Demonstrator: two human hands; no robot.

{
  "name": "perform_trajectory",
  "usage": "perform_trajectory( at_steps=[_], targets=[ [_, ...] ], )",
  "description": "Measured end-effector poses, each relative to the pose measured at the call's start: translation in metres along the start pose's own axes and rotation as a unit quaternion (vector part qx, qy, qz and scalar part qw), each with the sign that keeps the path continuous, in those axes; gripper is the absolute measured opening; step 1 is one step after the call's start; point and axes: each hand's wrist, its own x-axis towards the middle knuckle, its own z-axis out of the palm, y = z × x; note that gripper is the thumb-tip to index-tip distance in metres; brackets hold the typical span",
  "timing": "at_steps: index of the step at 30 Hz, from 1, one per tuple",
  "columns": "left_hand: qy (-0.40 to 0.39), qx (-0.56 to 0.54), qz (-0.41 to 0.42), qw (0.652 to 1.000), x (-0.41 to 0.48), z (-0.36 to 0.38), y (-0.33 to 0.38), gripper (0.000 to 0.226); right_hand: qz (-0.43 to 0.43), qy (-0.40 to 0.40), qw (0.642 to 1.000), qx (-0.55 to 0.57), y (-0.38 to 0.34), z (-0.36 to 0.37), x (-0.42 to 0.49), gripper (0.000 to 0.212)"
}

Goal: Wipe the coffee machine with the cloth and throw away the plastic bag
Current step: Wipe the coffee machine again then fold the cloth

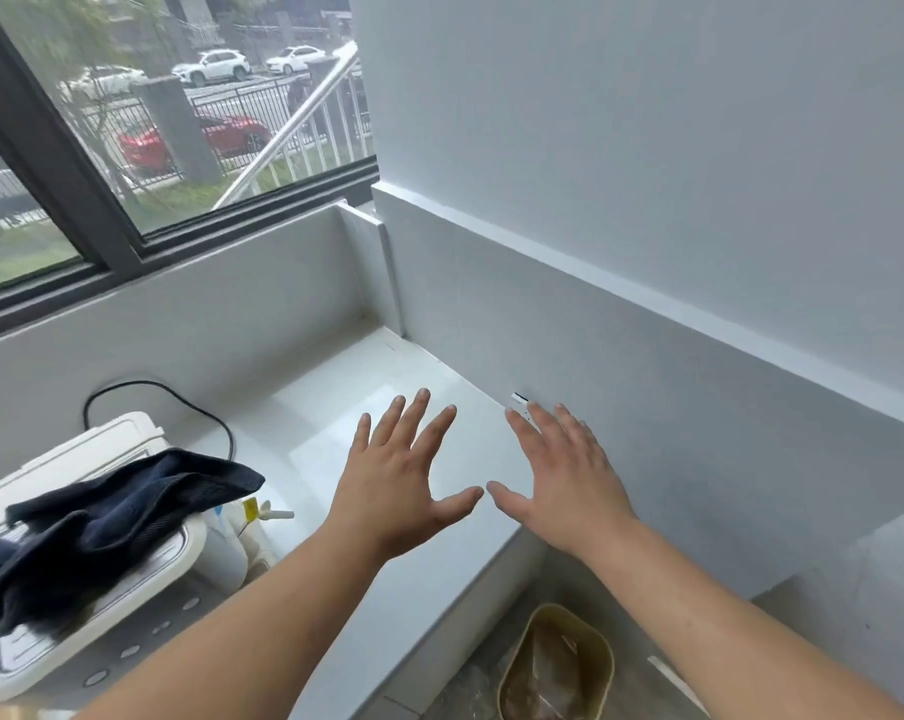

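Note:
A white coffee machine (pixel 143 584) stands on the white counter (pixel 367 376) at the lower left. A dark blue cloth (pixel 107 522) lies crumpled on top of the machine. My left hand (pixel 408 480) and my right hand (pixel 564 480) hover side by side above the counter's right end, palms down, fingers spread, holding nothing. On the floor below stands a beige bin (pixel 603 652) with a crumpled clear plastic bag (pixel 548 672) inside it.
A black cable (pixel 180 397) runs from behind the machine along the counter. A window (pixel 169 111) fills the upper left and a white wall (pixel 647 174) rises on the right. A small white item with a yellow tag (pixel 263 511) lies beside the machine.

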Motion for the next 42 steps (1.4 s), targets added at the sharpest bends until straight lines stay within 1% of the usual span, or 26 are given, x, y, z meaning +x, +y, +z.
perform_trajectory(
  at_steps=[4, 16, 27, 36, 42],
  targets=[
    [0.038, 0.023, -0.028, 0.999, -0.008, -0.036, -0.011, 0.098, -0.042, 0.023, 0.999, 0.003, -0.022, -0.024, 0.017, 0.095],
    [0.108, 0.085, -0.12, 0.983, -0.047, -0.115, -0.047, 0.099, -0.163, 0.06, 0.985, 0.013, -0.096, -0.071, 0.052, 0.093],
    [0.12, 0.108, -0.187, 0.969, -0.091, -0.151, -0.095, 0.1, -0.22, 0.062, 0.974, 0.01, -0.163, -0.076, 0.068, 0.094],
    [0.129, 0.112, -0.214, 0.962, -0.126, -0.167, -0.141, 0.101, -0.259, 0.057, 0.964, 0.024, -0.229, -0.071, 0.074, 0.095],
    [0.114, 0.127, -0.246, 0.954, -0.151, -0.173, -0.17, 0.101, -0.285, 0.046, 0.957, 0.004, -0.268, -0.062, 0.077, 0.095]
  ],
)
